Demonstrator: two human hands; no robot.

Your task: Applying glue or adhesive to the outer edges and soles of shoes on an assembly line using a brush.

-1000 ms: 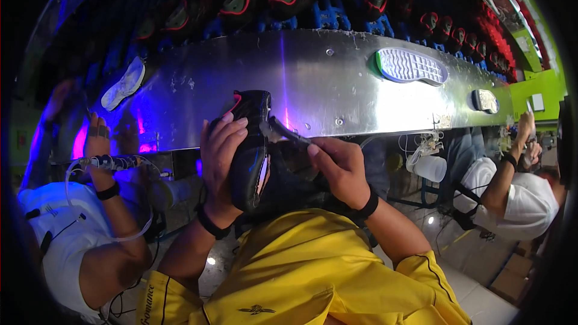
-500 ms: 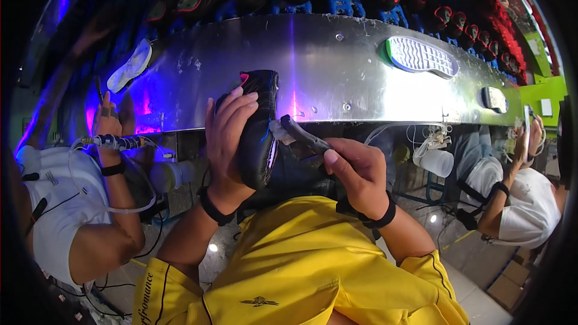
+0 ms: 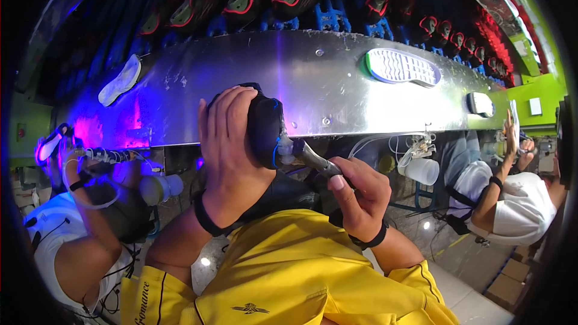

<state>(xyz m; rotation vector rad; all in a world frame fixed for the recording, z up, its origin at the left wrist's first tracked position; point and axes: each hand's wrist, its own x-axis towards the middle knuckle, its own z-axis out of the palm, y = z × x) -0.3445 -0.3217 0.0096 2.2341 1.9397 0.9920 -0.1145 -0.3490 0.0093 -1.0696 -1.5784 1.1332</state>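
My left hand (image 3: 233, 135) is wrapped over a black shoe (image 3: 265, 129), which I hold tilted in front of the bench edge. Much of the shoe is hidden behind my fingers and palm. In my right hand (image 3: 363, 200) is a dark-handled brush (image 3: 317, 159), gripped between thumb and fingers. Its pale, whitish bristle end touches the lower right edge of the shoe, where a thin blue line shows.
A steel bench (image 3: 229, 78) runs across in front of me. On it lie a white sole (image 3: 403, 67), another sole (image 3: 120, 81) and a small pale piece (image 3: 480, 104). Several red-collared black shoes (image 3: 241, 0) stand on blue racks beyond. Co-workers in white shirts flank me.
The shoe has turned in my left hand and now appears shorter. The brush has come along with it, still at its edge. The whole view has shifted slightly.
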